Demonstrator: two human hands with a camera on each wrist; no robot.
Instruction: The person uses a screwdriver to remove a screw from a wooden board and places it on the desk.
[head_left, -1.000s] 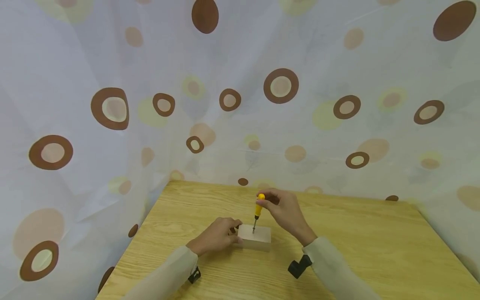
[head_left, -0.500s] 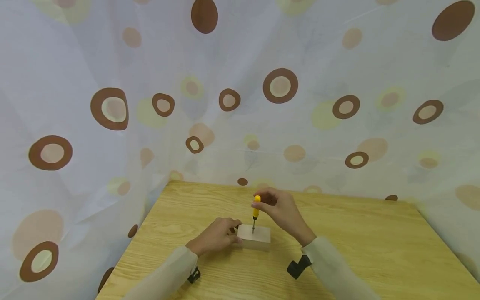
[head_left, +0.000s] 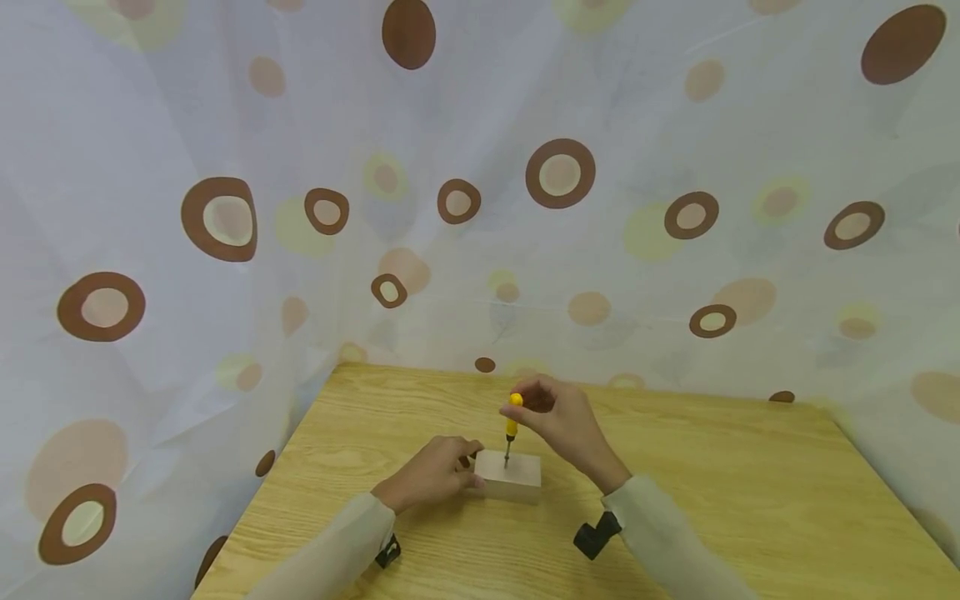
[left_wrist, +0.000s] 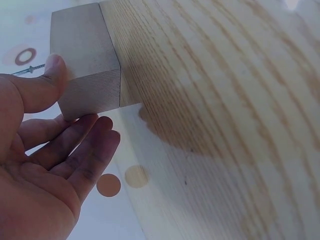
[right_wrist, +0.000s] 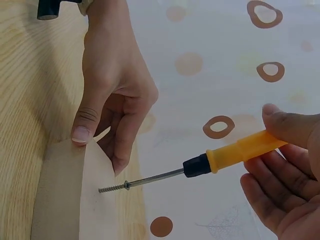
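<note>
A pale wooden block lies on the table, its left end gripped by my left hand. In the left wrist view the thumb presses one face of the block and fingertips bear on the opposite side. My right hand holds a yellow screwdriver by its handle, between thumb and fingers. The screwdriver's shaft reaches the head of a metal screw. That screw stands in the block's top face with much of its thread showing. The driver leans slightly, its handle end a little right of the screw in the head view.
The wood-grain table spreads out around the block. A white sheet with brown and beige spots hangs behind the table and along its sides. Black wrist mounts are strapped at the cuffs of both light sleeves.
The screwdriver's handle, with my right fingers, has shifted slightly left and down, so the driver stands more upright than a second ago. My left hand and the block have stayed in place.
</note>
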